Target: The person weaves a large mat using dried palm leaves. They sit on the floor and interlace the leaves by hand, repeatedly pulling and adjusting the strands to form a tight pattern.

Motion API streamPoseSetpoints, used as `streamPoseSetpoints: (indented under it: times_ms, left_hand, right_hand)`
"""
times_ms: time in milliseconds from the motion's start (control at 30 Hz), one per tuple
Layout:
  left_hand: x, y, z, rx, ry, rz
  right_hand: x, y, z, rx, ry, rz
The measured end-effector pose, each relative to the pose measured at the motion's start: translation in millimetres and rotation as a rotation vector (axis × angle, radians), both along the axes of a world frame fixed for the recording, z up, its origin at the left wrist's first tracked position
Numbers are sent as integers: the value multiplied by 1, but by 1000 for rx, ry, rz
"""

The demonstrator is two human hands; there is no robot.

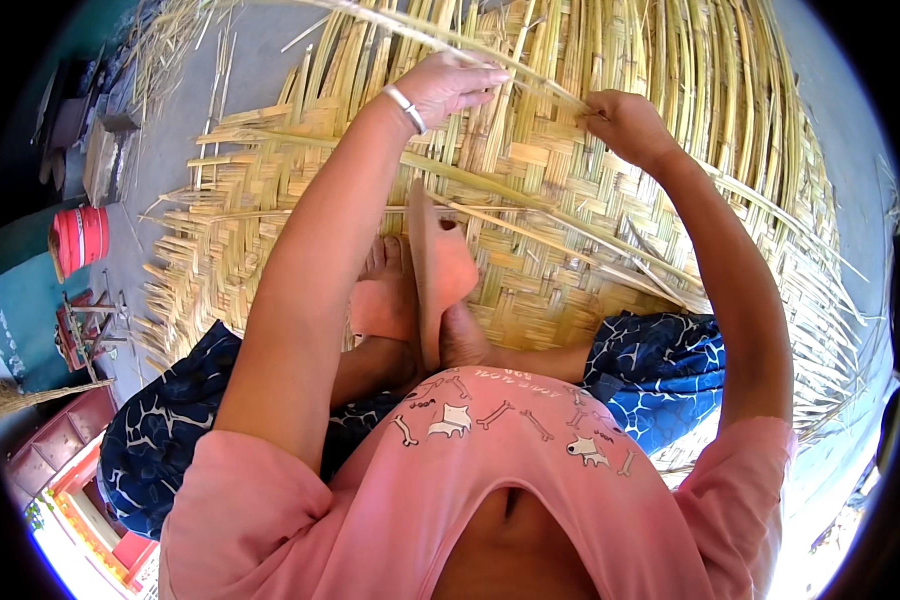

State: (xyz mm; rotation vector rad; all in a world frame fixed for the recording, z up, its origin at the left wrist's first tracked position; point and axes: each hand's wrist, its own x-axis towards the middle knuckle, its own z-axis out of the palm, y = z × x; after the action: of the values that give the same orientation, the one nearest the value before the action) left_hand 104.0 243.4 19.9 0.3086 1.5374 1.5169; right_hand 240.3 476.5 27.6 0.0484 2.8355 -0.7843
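A large woven mat (550,250) of yellow-green split cane lies beneath me, with a herringbone pattern near my feet and long unwoven lengths at the far side. My right hand (630,128) is closed in a fist around a long cane strip (540,82), which runs up and left past the picture's top edge. My left hand (452,88), with a silver bangle (405,108) on the wrist, is beside that strip, its fingers stretched out and no grip showing. Part of the strip is blurred near the left hand. Loose strips (560,215) lie slantwise across the weave between my arms and feet.
My feet in peach sandals (450,265) rest on the mat. Ragged cane ends (175,290) stick out along its left edge. On the grey floor at the left are a red bucket-like container (78,240), a small metal stand (88,330) and a block (108,160).
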Motion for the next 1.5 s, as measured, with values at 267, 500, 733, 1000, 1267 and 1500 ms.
streamPoseSetpoints:
  times_ms: [267,500,733,1000,1267,1500]
  left_hand:
    - [-9,43,14,-526,510,-347]
    - [-9,49,7,-919,1106,-410]
    - [-25,64,-6,-706,580,-342]
    - [-18,93,7,-624,290,-65]
    - [-38,103,-43,-324,346,69]
    - [-28,120,-20,-195,-89,68]
  right_hand:
    - [13,-5,-10,-70,93,-312]
    - [20,-5,-11,-216,84,-457]
    - [20,-11,-1,-182,70,-462]
    - [22,-11,-4,-137,164,-409]
    - [25,-18,-10,-390,184,-619]
    - [27,-14,-20,-595,151,-771]
